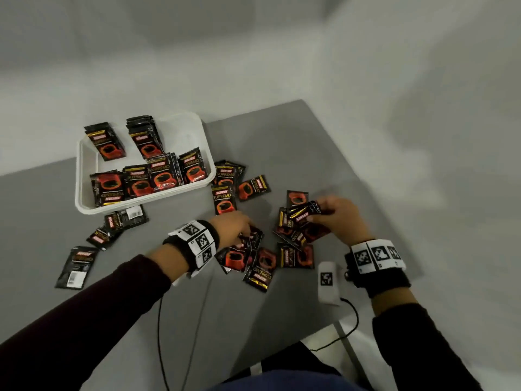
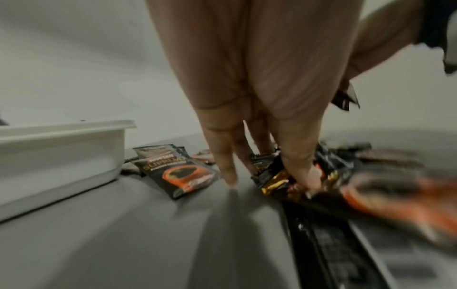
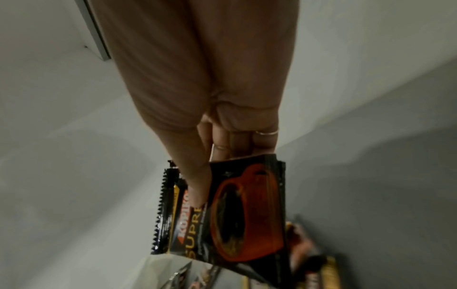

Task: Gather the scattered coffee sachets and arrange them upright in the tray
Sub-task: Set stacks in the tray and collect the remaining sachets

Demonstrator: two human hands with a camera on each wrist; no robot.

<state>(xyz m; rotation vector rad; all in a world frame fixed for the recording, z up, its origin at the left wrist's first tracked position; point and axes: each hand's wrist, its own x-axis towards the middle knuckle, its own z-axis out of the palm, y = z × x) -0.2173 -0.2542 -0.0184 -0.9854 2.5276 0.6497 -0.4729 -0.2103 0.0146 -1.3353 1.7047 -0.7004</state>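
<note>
A white tray (image 1: pixel 84 176) at the table's back left holds several black-and-red coffee sachets (image 1: pixel 160 176) standing or leaning on end. More sachets (image 1: pixel 225 198) lie scattered on the grey table. My left hand (image 1: pixel 245 234) reaches down onto the middle pile; in the left wrist view its thumb and fingers (image 2: pixel 301 172) pinch a gold-banded sachet (image 2: pixel 274 181), while one finger touches the table. My right hand (image 1: pixel 315 214) holds a small stack of sachets (image 1: pixel 303 211) above the right pile. The right wrist view shows its thumb on the front sachet (image 3: pixel 247 215), with the fingers behind.
Loose sachets lie left of my arm (image 1: pixel 74 266) and in front of the tray (image 1: pixel 125 218). A small white box with a marker (image 1: pixel 328 280) and its black cable (image 1: pixel 351 320) sit near the table's right front edge. The tray wall (image 2: pixel 61 156) stands left of my left hand.
</note>
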